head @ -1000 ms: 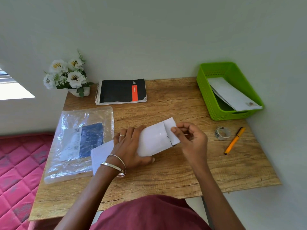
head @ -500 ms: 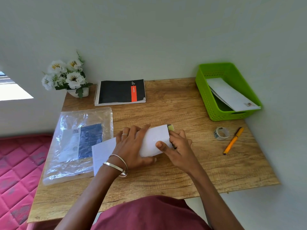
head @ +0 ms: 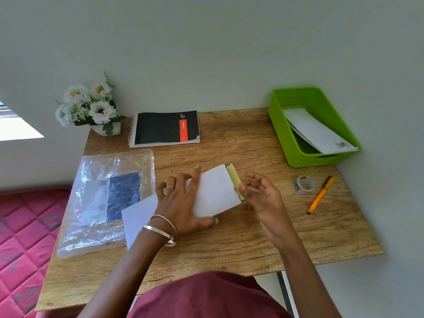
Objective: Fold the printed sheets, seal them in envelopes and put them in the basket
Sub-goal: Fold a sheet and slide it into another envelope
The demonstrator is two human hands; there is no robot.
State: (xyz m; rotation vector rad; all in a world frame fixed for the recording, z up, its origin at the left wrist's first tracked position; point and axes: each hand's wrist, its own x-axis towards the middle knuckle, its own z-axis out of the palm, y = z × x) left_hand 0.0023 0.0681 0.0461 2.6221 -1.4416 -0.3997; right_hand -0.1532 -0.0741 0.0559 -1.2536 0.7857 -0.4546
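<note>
- The envelope (head: 214,191) lies mid-counter (head: 241,244), yellow-green strip along its 3 o'clock end.
- Your left hand (head: 183,203) presses it flat, fingers spread.
- Your right hand (head: 259,193), fingers loosely curled, pinches that strip's near corner.
- The green basket (head: 286,134) at 1 o'clock holds another envelope (head: 319,131).
- A loose sheet (head: 137,214) lies under your left wrist.

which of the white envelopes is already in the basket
The long envelope leaning inside the green basket at the far right. The other envelope lies on the table under the left hand.
</note>
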